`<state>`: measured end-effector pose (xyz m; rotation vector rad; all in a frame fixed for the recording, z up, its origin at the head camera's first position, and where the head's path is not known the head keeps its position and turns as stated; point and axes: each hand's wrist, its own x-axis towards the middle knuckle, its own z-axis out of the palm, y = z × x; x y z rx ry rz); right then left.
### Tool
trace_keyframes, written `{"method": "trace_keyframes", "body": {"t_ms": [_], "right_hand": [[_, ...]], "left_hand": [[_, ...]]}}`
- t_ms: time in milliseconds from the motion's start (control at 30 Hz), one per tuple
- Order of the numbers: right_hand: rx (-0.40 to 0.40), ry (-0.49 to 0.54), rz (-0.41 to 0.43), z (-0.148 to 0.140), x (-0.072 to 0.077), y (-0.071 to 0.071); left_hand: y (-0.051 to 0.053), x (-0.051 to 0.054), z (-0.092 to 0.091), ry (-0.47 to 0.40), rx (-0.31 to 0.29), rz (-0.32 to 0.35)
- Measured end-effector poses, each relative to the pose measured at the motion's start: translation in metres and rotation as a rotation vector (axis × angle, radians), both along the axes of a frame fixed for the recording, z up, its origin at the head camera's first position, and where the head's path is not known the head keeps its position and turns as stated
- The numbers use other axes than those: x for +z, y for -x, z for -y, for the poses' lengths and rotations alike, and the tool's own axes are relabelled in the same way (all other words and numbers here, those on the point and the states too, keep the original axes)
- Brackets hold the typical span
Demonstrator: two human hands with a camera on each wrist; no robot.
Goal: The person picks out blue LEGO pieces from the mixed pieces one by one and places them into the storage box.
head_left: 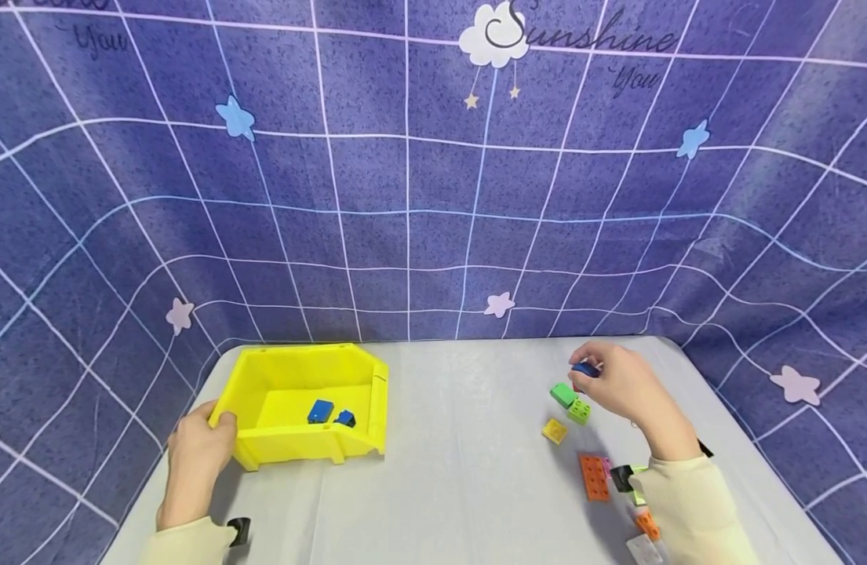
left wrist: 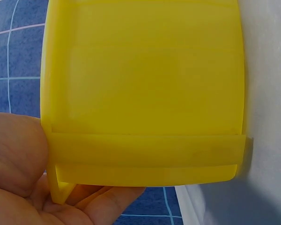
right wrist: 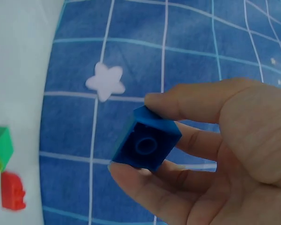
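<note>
A yellow bin [head_left: 292, 443] stands at the left of the table, with two blue bricks [head_left: 321, 411] lying inside. My left hand [head_left: 202, 443] grips its left end by the rim; the left wrist view shows the thumb side and curled fingers around the corner of the bin [left wrist: 145, 150]. Over the right side of the table my right hand [head_left: 620, 384] pinches a blue toy brick [right wrist: 147, 140] between thumb and fingers, its hollow underside showing in the right wrist view. Just below that hand are a green brick [head_left: 563, 394], a lime brick [head_left: 579, 411] and a partly hidden red brick [right wrist: 12, 191].
A yellow brick [head_left: 555, 431] lies nearer the middle. Closer to the front right are an orange brick [head_left: 594, 477], a smaller orange piece [head_left: 646, 524] and a grey piece [head_left: 643, 549], some partly covered by the right sleeve [head_left: 690, 502]. A patterned blue cloth [head_left: 433, 180] surrounds the table.
</note>
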<state>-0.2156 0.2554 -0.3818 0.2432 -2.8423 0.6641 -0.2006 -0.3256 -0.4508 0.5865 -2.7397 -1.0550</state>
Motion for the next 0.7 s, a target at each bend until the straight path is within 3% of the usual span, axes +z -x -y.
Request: {"method": "trace_keyframes", "body": {"t_ms": [333,700], "right_hand": [[0.105,0.057,-0.056,0.052,0.001,0.029],[0.252,0.099,-0.112,0.154,-0.011,0.056]], "left_hand": [[0.0,0.001,0.0,0.011,-0.014,-0.02],[-0.001,-0.001,0.002,-0.005,0.002,-0.02]]}}
